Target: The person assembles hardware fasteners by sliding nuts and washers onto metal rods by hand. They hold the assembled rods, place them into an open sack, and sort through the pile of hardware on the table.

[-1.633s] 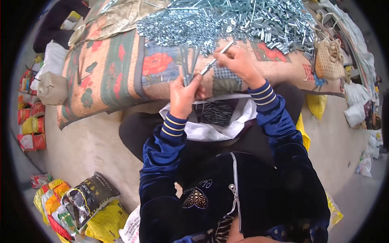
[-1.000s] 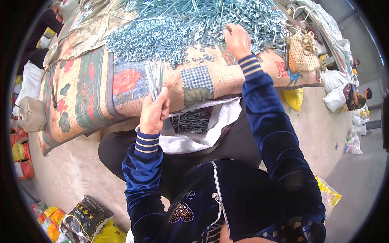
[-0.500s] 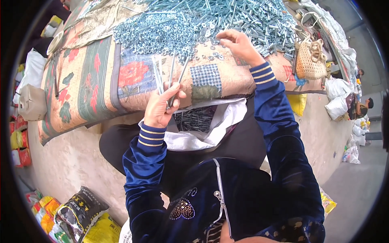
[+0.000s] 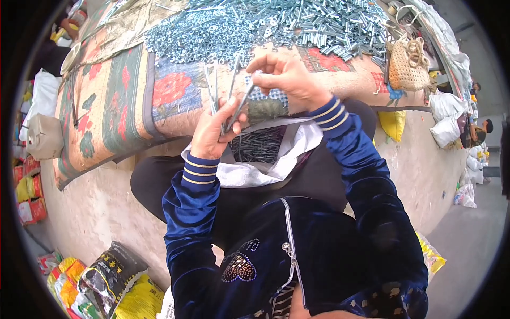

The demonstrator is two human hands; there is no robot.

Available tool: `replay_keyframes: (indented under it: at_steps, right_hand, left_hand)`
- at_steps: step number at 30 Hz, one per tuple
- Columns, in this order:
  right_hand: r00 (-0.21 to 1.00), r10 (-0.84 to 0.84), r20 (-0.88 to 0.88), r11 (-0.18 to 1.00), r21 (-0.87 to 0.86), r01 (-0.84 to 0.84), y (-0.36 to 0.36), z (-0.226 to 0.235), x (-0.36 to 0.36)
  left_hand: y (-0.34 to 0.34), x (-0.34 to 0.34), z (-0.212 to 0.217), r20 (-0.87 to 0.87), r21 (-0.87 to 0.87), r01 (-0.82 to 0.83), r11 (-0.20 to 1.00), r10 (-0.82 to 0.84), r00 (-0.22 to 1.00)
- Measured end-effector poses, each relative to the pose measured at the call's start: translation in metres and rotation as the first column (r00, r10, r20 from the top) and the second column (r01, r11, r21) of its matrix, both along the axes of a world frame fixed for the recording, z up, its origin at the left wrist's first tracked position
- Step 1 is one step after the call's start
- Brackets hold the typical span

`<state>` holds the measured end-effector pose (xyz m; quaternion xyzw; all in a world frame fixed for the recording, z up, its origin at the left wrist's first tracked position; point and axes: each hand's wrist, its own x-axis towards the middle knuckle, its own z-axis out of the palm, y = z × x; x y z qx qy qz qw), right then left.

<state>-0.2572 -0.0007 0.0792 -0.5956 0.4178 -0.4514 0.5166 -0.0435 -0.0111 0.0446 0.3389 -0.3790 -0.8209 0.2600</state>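
My left hand [image 4: 212, 130] is closed round several long, thin metal rods [image 4: 214, 93], which fan upward out of the fist. Close beside their upper ends is my right hand [image 4: 292, 80], thumb and fingertips brought together in a pinch; whatever lies between them is too small to make out. Beyond both hands a heap of small washers and nuts [image 4: 196, 40] covers the padded quilt [image 4: 125, 95]. To its right lies a pile of short metal sleeves [image 4: 340, 32]. Below the hands, an open white sack [image 4: 239, 178] in my lap holds many dark metal pieces [image 4: 257, 144].
A woven bag [image 4: 408, 64] sits at the quilt's right end. A pale plastic container [image 4: 44, 135] stands by its left edge. Filled bags [image 4: 114, 271] lie on the floor at lower left, and white sacks [image 4: 449, 114] at the right. Other people are at far right.
My right hand has come from the washers down and left to the rods, its fingers drawing into a pinch. My left hand keeps hold of the rods, nearly in place.
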Motion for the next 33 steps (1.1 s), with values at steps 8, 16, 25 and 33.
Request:
replay_keyframes:
  at_steps: [8, 16, 25, 33]
  right_hand:
    - [0.922, -0.191, -0.338, 0.965, -0.235, 0.114, -0.016, -0.028, -0.006]
    - [0.450, -0.627, -0.636, 0.775, -0.447, 0.448, -0.035, -0.052, -0.080]
    - [0.577, -0.586, -0.569, 0.809, -0.373, 0.454, -0.039, -0.045, -0.087]
    - [0.278, -0.596, -0.753, 0.803, -0.558, 0.209, -0.021, -0.040, -0.051]
  left_hand:
    - [-0.004, 0.010, -0.010, -0.065, 0.185, -0.184, 0.965, 0.199, 0.978]
    - [-0.011, 0.012, -0.017, -0.126, 0.180, -0.252, 0.951, 0.277, 0.953]
    - [-0.015, 0.016, -0.019, -0.162, 0.142, -0.243, 0.960, 0.265, 0.951]
    - [-0.015, 0.017, -0.018, -0.174, 0.164, -0.233, 0.958, 0.261, 0.949]
